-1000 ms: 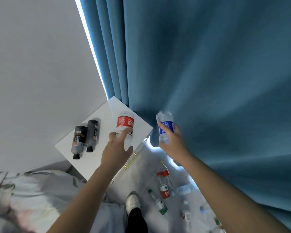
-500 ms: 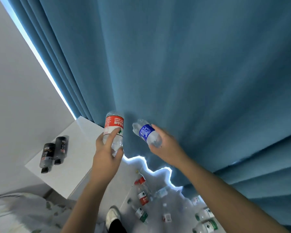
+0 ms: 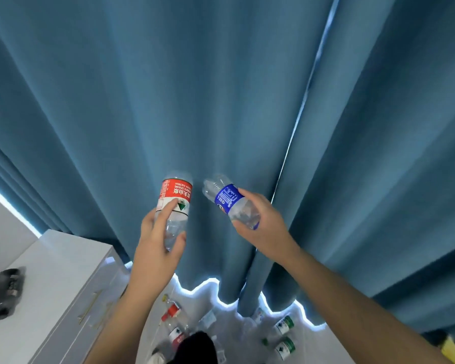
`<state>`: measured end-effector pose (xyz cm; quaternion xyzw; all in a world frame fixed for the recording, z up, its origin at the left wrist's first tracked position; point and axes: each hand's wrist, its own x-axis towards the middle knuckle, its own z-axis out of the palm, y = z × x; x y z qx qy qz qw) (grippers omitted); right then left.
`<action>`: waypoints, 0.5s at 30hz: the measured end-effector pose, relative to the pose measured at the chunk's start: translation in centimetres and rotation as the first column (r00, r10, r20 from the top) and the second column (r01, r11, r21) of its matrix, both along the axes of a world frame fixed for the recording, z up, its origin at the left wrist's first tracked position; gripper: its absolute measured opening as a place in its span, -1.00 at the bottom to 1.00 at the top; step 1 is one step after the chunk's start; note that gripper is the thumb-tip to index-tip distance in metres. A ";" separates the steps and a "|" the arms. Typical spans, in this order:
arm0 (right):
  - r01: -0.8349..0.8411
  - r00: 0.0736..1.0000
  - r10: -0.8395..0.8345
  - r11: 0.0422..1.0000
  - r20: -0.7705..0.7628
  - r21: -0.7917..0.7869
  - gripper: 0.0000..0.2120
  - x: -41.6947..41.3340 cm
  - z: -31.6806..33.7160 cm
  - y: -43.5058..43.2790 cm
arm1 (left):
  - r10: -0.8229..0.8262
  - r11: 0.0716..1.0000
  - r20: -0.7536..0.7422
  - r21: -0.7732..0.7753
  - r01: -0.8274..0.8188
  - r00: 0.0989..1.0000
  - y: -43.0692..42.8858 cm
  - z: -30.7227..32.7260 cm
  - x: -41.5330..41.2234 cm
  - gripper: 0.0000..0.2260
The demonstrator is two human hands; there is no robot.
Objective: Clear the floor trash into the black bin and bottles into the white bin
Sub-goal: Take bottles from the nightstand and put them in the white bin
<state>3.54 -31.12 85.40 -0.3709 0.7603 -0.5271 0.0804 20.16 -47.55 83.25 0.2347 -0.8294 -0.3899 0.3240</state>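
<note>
The red bottle (image 3: pixel 175 203) is up in the air in front of the curtain (image 3: pixel 221 88), gripped by the left hand (image 3: pixel 158 245) with fingers and thumb wrapped round its lower clear half. Its long axis runs nearly 12 to 6, base at 12 and neck end down in the palm. Just beside it at 3 o'clock, apart and not touching, is the blue bottle (image 3: pixel 229 200), held by the right hand (image 3: pixel 263 222), whose fingers curl round the neck half. It lies tilted, base toward 10 and cap end toward 4. Both look empty and light, so a loose grip should do.

The two hands are level and near each other, each clamped on its own bottle, with neither free for another pick.

At 6 o'clock below them more bottles lie on the floor (image 3: pixel 237 337): a red-capped one (image 3: pixel 172 324) under the left arm and two green-capped ones (image 3: pixel 283 324) (image 3: pixel 285 346) under the right arm, by the curtain hem. At 8 o'clock is a white surface (image 3: pixel 50 285) with dark bottles (image 3: pixel 5 290) lying on it at the frame edge.

Neither bin is in view, so which way the white bin lies from the hands cannot be told. My read is that both held bottles are being carried to it, and much of the floor is not yet cleared
</note>
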 end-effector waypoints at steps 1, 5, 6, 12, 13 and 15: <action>0.023 1.000 -0.023 1.000 0.001 -0.014 -0.44 -0.5 0.2 1.4 | -0.039 0.999 -0.029 -0.006 0.039 0.999 0.8 0.4 -0.9 -0.42; 0.132 0.991 -0.133 0.989 -0.018 -0.061 -0.43 -2.4 0.7 6.5 | -0.190 0.982 -0.089 0.003 0.191 0.978 4.3 1.3 -4.9 -0.37; 0.167 0.986 -0.168 0.984 -0.015 -0.070 -0.43 -2.9 0.8 7.7 | -0.233 0.972 -0.095 0.003 0.234 0.968 5.1 1.3 -5.8 -0.36; 0.304 0.949 -0.305 0.952 -0.075 -0.034 -0.43 -4.4 1.3 14.1 | -0.406 0.913 -0.062 0.004 0.407 0.912 8.8 0.5 -10.7 -0.39; 0.324 0.943 -0.325 0.946 -0.076 -0.030 -0.43 -4.5 1.1 15.1 | -0.426 0.904 -0.058 -0.004 0.427 0.903 9.5 0.5 -11.3 -0.39; 0.371 0.926 -0.371 0.929 -0.074 -0.020 -0.44 -4.7 0.6 17.2 | -0.472 0.881 -0.069 -0.008 0.472 0.879 11.0 0.6 -12.4 -0.40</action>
